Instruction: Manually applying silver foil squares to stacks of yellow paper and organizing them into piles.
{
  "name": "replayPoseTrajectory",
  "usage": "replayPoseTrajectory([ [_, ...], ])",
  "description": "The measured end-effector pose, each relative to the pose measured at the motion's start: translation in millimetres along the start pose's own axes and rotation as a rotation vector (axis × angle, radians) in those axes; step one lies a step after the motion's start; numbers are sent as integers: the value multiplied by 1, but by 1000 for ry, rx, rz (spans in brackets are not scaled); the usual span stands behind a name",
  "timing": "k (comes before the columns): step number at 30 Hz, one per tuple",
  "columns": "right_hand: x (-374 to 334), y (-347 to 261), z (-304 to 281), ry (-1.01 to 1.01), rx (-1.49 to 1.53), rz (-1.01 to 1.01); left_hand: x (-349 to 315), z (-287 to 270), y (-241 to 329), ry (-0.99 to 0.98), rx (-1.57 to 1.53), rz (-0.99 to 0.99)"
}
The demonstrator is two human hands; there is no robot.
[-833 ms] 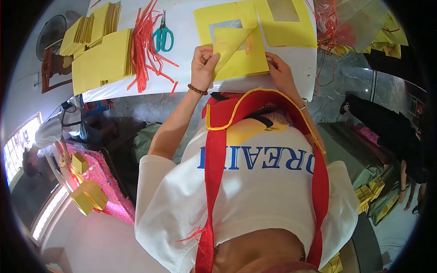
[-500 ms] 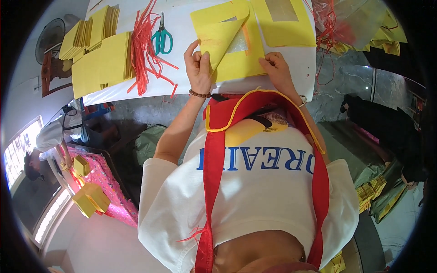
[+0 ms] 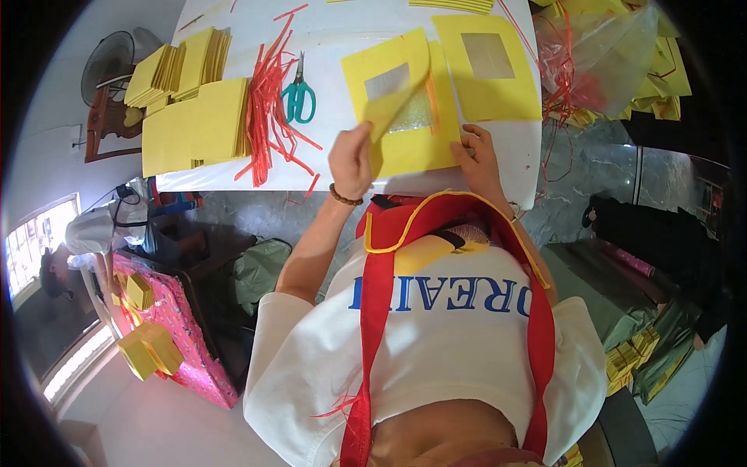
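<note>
A yellow paper sheet [image 3: 389,58] with a clear window lies over a second yellow sheet [image 3: 424,156], which has a window and an orange strip beside it. The upper sheet curls up along its right side. My left hand [image 3: 352,162] is closed around the lower left part of the upper sheet; its fingertips are partly hidden. At the right edge of the lower sheet, my right hand [image 3: 477,158] pinches the paper between thumb and bent fingers. Another yellow windowed sheet [image 3: 486,97] lies flat just beyond that hand.
Green-handled scissors [image 3: 299,101] and a bundle of red plastic strips [image 3: 268,109] lie left on the white table [image 3: 342,23], beside stacked yellow paper [image 3: 194,128]. A clear plastic bag [image 3: 599,70] is at the right. Another person [image 3: 105,226] works at the far left by a pink-covered table [image 3: 183,331].
My left hand has turned knuckles-up and the upper sheet's raised corner has come down, baring more of its window. My right hand stays at the right edge. The whole view has shifted.
</note>
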State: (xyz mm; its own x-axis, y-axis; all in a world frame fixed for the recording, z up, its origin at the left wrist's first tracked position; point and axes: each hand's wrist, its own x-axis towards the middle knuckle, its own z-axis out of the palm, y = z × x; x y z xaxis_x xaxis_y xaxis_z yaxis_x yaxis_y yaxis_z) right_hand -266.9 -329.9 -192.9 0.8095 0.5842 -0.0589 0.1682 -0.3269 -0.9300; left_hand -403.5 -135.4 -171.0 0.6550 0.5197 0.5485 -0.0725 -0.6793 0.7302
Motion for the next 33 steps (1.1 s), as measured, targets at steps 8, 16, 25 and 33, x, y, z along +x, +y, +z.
replayPoseTrajectory([
  [8,3,-1,-1,-33,-12,-26,-16,20,-1,-168,123,282],
  [16,5,8,-1,-53,39,18,-1,7,-1,30,80,-76],
  [25,9,-35,-8,68,5,-79,7,-6,10,-118,135,218],
  [33,22,-59,4,-103,669,409,-3,15,14,-134,249,376],
])
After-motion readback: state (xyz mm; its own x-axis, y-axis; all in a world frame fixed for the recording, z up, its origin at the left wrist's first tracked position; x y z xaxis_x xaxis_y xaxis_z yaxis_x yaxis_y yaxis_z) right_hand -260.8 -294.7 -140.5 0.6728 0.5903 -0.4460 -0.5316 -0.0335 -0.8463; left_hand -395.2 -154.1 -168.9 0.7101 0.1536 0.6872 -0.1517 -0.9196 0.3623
